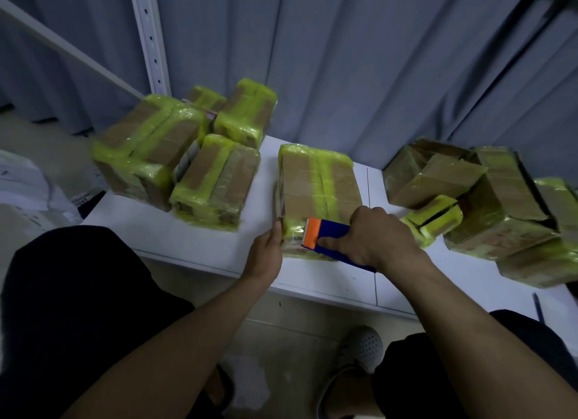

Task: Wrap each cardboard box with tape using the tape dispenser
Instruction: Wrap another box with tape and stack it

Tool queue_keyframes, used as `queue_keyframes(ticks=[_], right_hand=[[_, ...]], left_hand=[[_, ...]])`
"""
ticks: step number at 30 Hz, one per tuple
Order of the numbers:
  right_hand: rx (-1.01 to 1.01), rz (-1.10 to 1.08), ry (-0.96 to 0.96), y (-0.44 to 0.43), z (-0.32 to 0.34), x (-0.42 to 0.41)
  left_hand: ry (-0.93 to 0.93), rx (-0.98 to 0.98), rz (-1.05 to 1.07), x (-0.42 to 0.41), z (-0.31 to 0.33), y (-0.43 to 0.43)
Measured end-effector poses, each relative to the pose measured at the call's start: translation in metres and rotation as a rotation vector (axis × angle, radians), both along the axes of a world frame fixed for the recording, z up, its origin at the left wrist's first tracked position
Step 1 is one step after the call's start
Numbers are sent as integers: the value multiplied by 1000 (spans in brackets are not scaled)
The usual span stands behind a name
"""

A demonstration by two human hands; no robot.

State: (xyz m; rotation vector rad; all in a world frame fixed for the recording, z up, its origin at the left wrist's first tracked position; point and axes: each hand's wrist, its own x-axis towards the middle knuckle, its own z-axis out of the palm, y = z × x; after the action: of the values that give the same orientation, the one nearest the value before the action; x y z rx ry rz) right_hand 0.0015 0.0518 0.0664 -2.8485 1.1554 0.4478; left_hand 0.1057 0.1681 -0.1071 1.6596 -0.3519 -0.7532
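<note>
Our right hand (375,240) grips the tape dispenser (328,235); left hand (267,252), fingers straight, braces the near-left edge of the stiff, tape-slick cardboard box (316,180)

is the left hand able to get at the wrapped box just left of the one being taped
Probably yes. The left hand only rests against the middle box with straight fingers, and just bare table lies between it and the wrapped box on its left.
</note>
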Motion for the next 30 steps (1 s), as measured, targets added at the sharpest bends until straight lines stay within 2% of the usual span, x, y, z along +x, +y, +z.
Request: queue_keyframes(ticks=[3, 5, 7, 9, 11, 14, 17, 21, 30], right_hand=[[-11, -9, -13, -3, -2, -2], [-20, -11, -21, -5, -5, -3], [-18, -13, -40, -6, -7, -6], [-24, -16, -55, -6, -9, -10], [-28, -25, -72, -7, -11, -14], [-18, -38, -89, -8, -12, -19], [-20, -36, -104, -9, -13, -22], [-23, -29, -114, -10, -16, -25], [0, -27, -125, -11, -16, -25]], left_hand=[[-31, 5, -133, -1, 5, 2], [-114, 66, -197, 2, 4, 6], [-275, 62, -171, 7, 5, 11], [-460, -28, -126, 12, 7, 16], [-675, -75, -179, 15, 9, 18], [-1003, -50, -237, 26, 12, 20], [-1207, -19, -293, 43, 16, 16], [-1265, 3, -356, 52, 28, 8], [-1278, 28, -316, 49, 26, 8]])
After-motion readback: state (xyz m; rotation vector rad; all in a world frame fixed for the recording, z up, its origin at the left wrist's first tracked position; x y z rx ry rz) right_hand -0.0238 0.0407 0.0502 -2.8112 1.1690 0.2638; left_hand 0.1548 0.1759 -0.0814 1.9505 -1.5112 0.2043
